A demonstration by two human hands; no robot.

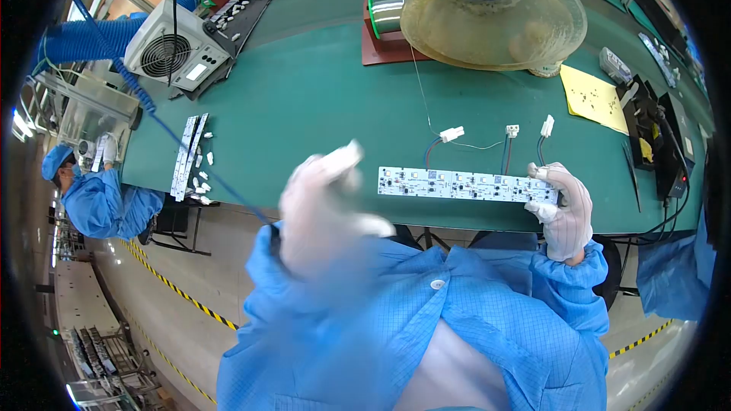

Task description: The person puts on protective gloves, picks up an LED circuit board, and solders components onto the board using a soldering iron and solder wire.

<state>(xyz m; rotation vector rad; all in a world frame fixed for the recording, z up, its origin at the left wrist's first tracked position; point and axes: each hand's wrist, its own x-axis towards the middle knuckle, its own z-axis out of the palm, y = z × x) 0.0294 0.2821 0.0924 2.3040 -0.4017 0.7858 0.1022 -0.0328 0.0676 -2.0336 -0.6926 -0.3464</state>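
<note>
A long white LED circuit board (pixel 464 185) lies level near the table's front edge. My right hand (pixel 567 209), in a white glove, pinches its right end between thumb and fingers. Three white connectors with short wires stand along the board's far side: a left connector (pixel 451 135), a middle connector (pixel 512 131) and a right connector (pixel 547 126). My gloved left hand (pixel 324 202) is raised to the left of the board, apart from it. Motion blurs it, but thumb and forefinger are spread with nothing visible between them.
A solder wire spool (pixel 387 17) sits behind, beside a large translucent hood (pixel 495 27). At right are a yellow sponge sheet (pixel 594 97) and black soldering station (pixel 670 144). More boards (pixel 189 156) lie left, near a blue coiled cord (pixel 137 87). A co-worker (pixel 99 194) sits far left.
</note>
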